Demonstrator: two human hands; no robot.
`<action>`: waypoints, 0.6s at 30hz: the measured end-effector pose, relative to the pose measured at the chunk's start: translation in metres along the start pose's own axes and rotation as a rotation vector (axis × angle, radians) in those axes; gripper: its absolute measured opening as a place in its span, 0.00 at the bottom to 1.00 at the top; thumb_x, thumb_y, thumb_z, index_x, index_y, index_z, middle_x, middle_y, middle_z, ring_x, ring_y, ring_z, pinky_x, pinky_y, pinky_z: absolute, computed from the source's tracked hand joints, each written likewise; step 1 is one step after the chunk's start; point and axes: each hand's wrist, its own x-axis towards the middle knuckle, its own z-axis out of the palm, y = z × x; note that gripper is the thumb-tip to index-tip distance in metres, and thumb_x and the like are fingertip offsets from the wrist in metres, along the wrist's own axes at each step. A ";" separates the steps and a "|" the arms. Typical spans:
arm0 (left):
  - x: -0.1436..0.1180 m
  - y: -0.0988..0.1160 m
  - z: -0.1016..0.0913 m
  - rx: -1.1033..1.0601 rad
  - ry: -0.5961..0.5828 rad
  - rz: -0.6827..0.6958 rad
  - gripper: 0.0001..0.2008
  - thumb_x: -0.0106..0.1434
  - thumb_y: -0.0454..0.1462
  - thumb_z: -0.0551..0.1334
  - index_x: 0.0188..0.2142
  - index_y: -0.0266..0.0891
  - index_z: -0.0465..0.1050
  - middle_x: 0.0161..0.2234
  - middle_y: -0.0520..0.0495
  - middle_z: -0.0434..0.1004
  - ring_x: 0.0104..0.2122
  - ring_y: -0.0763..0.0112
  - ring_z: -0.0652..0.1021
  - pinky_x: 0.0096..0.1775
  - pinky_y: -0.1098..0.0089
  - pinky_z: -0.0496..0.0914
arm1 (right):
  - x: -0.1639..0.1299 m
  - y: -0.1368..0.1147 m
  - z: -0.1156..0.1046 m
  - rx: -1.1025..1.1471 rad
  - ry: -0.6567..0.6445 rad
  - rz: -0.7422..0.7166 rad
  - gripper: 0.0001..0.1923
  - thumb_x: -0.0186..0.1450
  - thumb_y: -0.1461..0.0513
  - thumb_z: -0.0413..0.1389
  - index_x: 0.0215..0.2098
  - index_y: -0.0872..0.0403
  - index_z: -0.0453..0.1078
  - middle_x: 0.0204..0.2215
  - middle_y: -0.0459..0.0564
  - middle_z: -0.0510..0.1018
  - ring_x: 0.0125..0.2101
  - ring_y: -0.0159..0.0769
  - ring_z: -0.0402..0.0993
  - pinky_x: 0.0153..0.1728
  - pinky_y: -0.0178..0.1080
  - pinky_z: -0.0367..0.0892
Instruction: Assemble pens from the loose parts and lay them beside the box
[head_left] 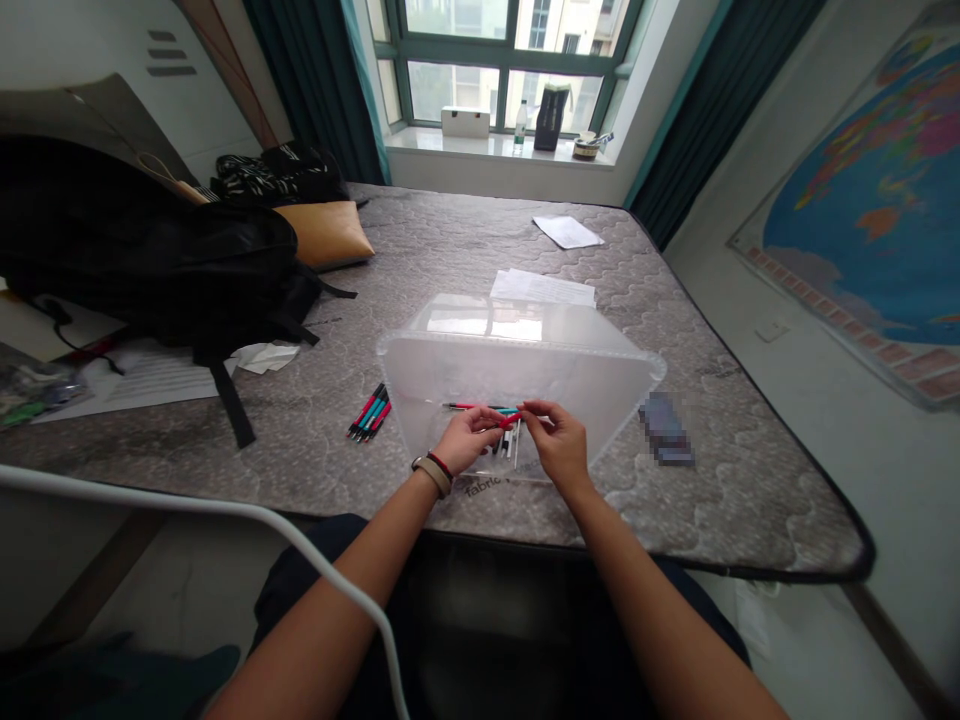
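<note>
Inside the opening of a translucent plastic box, my left hand and my right hand meet with fingers pinched. Between their fingertips is a short red pen part, and both hands grip it. Just beyond lies a long red and black pen, with something teal beside it, partly hidden by my fingers. Below the hands, thin white rods and small black pieces lie in the box. To the left of the box, several red, teal and black pens are lined up in a bunch on the mattress.
A blurred grey-blue object lies right of the box. Papers are behind it. At left are a black backpack, a tan cushion and more sheets. A white curved tube crosses the lower left foreground.
</note>
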 end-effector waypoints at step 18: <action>0.010 -0.007 -0.001 -0.115 0.126 0.122 0.15 0.52 0.35 0.70 0.35 0.38 0.66 0.36 0.42 0.82 0.38 0.65 0.80 0.41 0.67 0.69 | -0.001 0.035 0.000 -0.826 -0.390 0.112 0.06 0.60 0.63 0.59 0.37 0.52 0.75 0.35 0.48 0.73 0.35 0.34 0.71 0.40 0.36 0.63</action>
